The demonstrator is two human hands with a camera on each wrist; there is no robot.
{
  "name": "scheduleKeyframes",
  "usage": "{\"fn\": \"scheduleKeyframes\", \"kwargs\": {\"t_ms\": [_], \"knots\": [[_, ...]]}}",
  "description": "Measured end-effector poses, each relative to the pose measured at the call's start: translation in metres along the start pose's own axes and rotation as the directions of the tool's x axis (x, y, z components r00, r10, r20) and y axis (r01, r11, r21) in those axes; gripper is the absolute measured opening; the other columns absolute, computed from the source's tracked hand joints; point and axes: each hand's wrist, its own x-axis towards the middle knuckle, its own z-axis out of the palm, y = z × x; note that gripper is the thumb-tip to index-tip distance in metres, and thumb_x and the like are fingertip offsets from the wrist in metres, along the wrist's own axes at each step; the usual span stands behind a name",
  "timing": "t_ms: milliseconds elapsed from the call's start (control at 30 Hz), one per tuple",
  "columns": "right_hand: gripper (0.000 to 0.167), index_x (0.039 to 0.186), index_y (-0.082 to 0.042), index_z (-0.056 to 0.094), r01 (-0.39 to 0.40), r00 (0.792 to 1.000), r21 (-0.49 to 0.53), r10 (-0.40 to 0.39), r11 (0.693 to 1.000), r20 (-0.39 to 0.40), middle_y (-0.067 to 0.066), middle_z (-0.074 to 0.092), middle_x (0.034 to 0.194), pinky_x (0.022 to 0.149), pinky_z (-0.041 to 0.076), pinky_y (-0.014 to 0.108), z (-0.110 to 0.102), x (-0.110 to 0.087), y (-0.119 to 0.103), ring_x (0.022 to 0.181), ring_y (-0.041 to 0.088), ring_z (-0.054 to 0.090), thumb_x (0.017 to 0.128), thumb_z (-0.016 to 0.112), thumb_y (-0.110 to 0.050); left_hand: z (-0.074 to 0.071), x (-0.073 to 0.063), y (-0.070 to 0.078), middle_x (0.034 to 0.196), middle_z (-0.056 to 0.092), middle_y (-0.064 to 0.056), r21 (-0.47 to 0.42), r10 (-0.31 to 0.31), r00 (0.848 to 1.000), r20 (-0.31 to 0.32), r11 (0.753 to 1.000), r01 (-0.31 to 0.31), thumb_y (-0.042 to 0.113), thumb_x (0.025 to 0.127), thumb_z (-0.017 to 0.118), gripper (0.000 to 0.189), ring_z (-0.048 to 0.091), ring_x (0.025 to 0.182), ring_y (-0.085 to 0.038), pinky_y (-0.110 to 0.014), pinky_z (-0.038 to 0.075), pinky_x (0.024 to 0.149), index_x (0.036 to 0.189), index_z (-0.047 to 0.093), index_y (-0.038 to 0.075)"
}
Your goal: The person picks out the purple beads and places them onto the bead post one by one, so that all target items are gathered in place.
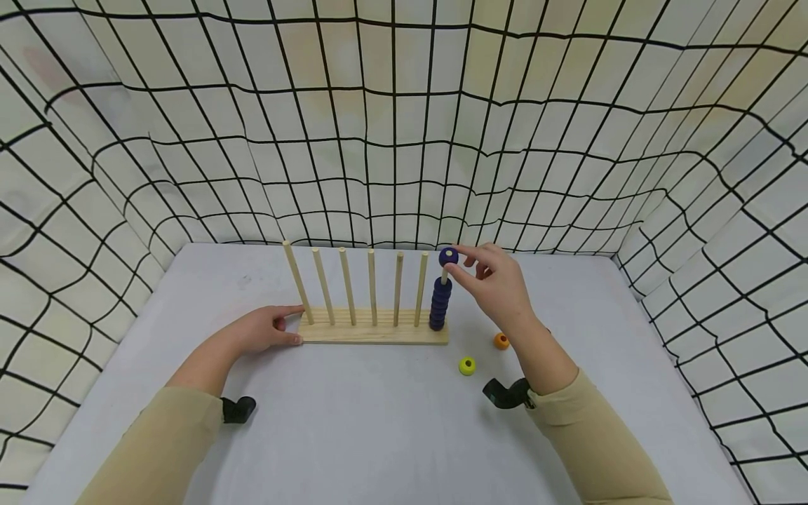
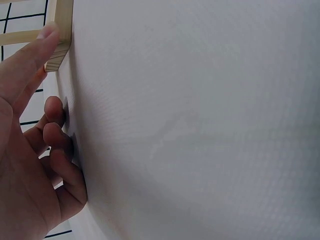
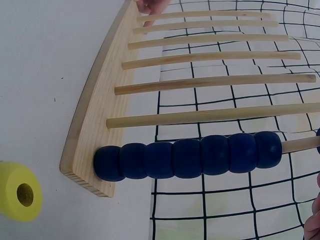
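A wooden peg board (image 1: 372,335) with a row of upright pegs stands on the table. My left hand (image 1: 261,330) pinches its left end, thumb at the front corner and index finger behind, as the left wrist view also shows. On the rightmost peg sits a stack of dark blue beads (image 3: 187,156). At the top of that peg my right hand (image 1: 495,280) pinches another dark blue bead (image 1: 448,257) between thumb and index finger, and the peg's pale tip shows in its hole. The other pegs (image 1: 347,284) are bare.
A yellow bead (image 1: 467,365) lies on the white table (image 1: 372,428) right of the board's front. Near my right forearm is an orange bead (image 1: 501,341). Black netting (image 1: 394,140) over white sheeting rises around the back and sides.
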Motion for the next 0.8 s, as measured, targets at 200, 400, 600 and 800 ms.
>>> {"fn": "scheduleKeyframes", "kwargs": {"t_ms": [200,400,600,800], "knots": [[0.037,0.126,-0.02,0.07,0.005,1.0,0.008,-0.005,1.0,-0.007,0.001,0.057,0.094,0.066,0.042,0.035,0.0,-0.0015,0.0019,0.076,0.019,0.047,0.092,0.072,-0.036,0.0,0.0001,-0.0012,0.081,0.044,-0.006,0.006,-0.004,1.0,-0.002,1.0,0.004,0.033,0.087,0.077,0.075,0.041,0.072,-0.02,-0.034,0.033,0.064,0.149,0.045,0.006],[0.035,0.125,-0.02,0.071,0.017,1.0,0.021,-0.017,1.0,-0.017,0.002,0.058,0.093,0.067,0.043,0.035,-0.0009,-0.0025,0.0037,0.076,0.02,0.047,0.092,0.072,-0.034,0.0,0.0007,-0.0041,0.08,0.044,-0.005,0.007,-0.009,1.0,-0.004,1.0,0.009,0.033,0.087,0.077,0.075,0.041,0.072,-0.02,-0.034,0.034,0.064,0.149,0.045,0.006],[0.038,0.125,-0.017,0.071,0.021,1.0,0.022,-0.021,1.0,-0.02,0.003,0.059,0.093,0.068,0.043,0.035,-0.001,-0.0034,0.0053,0.077,0.019,0.047,0.092,0.072,-0.035,0.0,0.0011,-0.0063,0.081,0.045,-0.006,0.001,-0.005,1.0,-0.005,1.0,0.005,0.035,0.087,0.077,0.075,0.041,0.072,-0.02,-0.034,0.034,0.064,0.149,0.044,0.007],[0.036,0.125,-0.022,0.071,0.007,1.0,0.016,-0.007,1.0,-0.013,0.001,0.059,0.092,0.068,0.044,0.035,-0.0019,-0.0059,0.0084,0.077,0.019,0.048,0.092,0.072,-0.037,-0.0011,0.0013,-0.006,0.08,0.044,-0.005,-0.009,0.02,1.0,-0.001,1.0,-0.02,0.034,0.087,0.077,0.075,0.04,0.07,-0.019,-0.034,0.033,0.064,0.149,0.044,0.007]]}}
